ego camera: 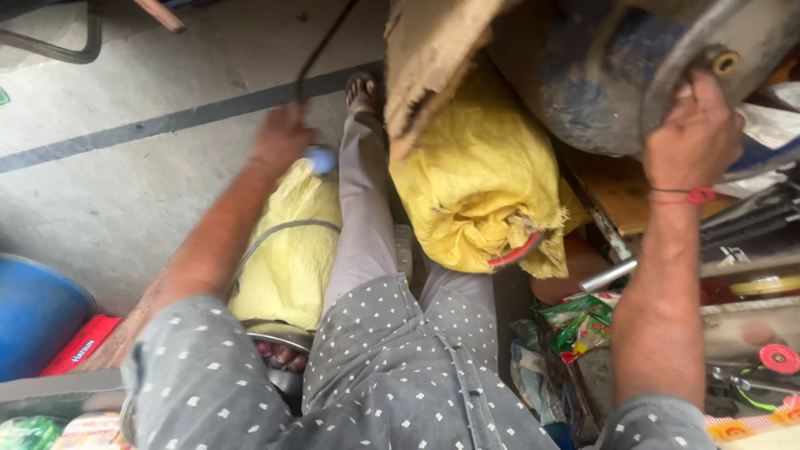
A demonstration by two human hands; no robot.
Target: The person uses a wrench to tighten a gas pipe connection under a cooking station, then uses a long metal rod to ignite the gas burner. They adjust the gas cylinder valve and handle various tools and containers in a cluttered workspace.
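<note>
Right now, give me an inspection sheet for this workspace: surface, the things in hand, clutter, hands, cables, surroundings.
Surface: grey concrete floor with a dark stripe across it.
Things in hand: a thin dark rod and a blue-grey metal cylinder with a curved pipe.
Clutter: two yellow sacks, torn cardboard, printed packets, a red box.
Hands: left hand blurred, closed on the thin dark rod; right hand gripping the cylinder's pipe, red thread at the wrist.
Cables: a grey cable lies over the left sack.
Surroundings: blue drum lower left; sandalled foot on the floor.
</note>
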